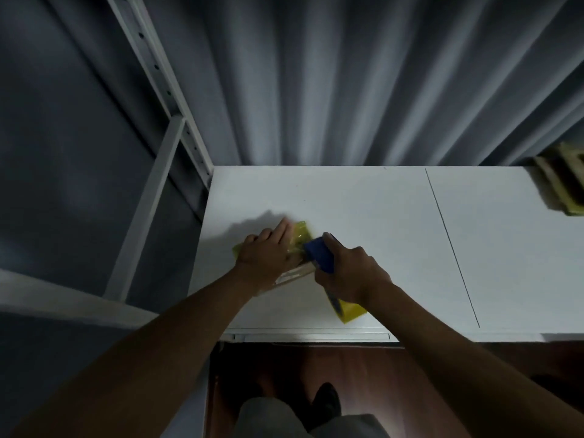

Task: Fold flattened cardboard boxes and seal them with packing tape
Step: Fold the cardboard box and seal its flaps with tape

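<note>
While your left hand [268, 252] presses flat, fingers straight, on the one small yellow-taped box [295, 248] near the white desk's [363, 210] front left, your right hand [347, 276] grips one blue tape dispenser [319, 254] against it. One stack of flattened cardboard [561, 181] lies at the desk's far right corner. Grey curtains [316, 74] hang behind, with one white shelf frame [164, 99] left of the desk.
</note>
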